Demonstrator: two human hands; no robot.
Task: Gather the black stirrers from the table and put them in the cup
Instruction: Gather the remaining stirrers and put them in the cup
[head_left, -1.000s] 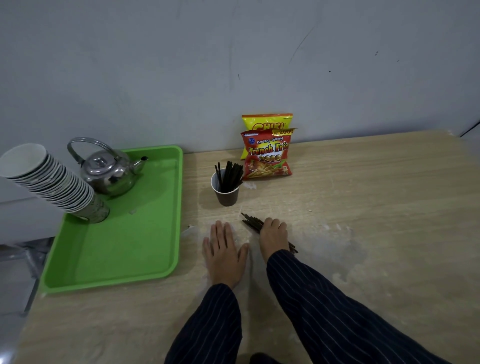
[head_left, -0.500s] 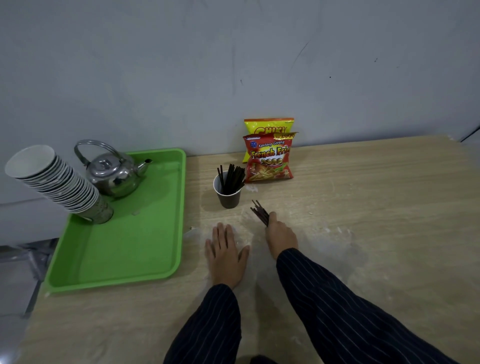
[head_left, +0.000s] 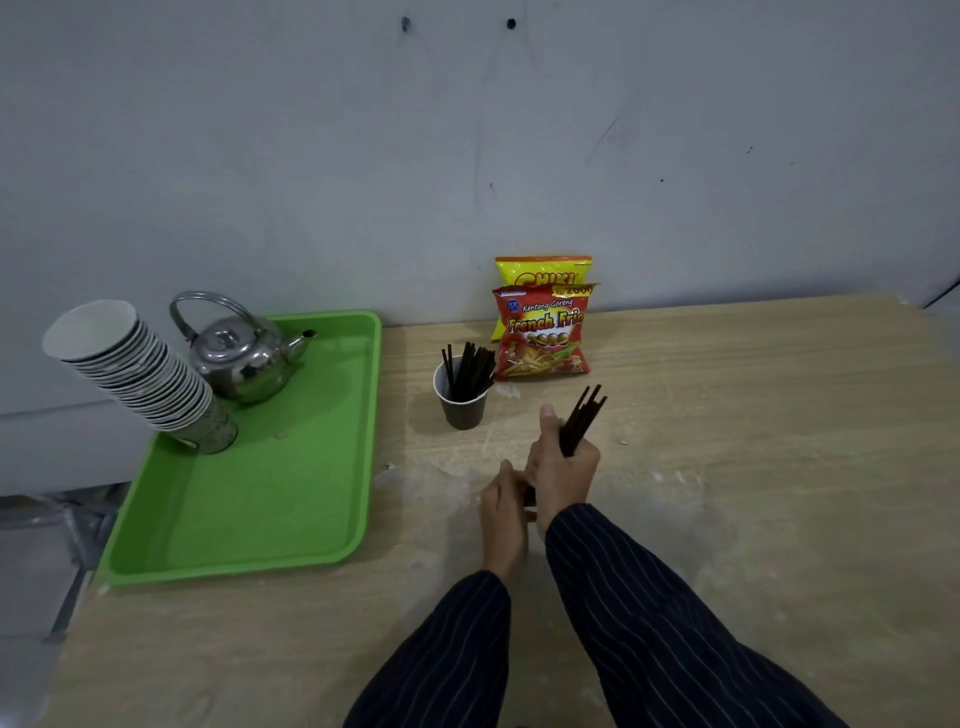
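Observation:
A small dark paper cup (head_left: 462, 408) stands on the wooden table (head_left: 753, 467), with several black stirrers (head_left: 467, 369) sticking up out of it. My right hand (head_left: 563, 467) is lifted off the table, to the right of and nearer than the cup, shut on a bundle of black stirrers (head_left: 584, 415) that point up and away. My left hand (head_left: 504, 512) sits just beside it on its edge, touching the lower end of the bundle; its grip is hidden by the right hand.
A green tray (head_left: 249, 499) on the left carries a metal kettle (head_left: 241, 356) and a leaning stack of paper cups (head_left: 140, 374). Two snack bags (head_left: 543, 322) lean on the wall behind the cup. The table's left edge runs below the tray.
My right hand has lifted the bundle of stirrers off the table and tipped it upright. My left hand has risen from lying flat and come against the bundle's lower end.

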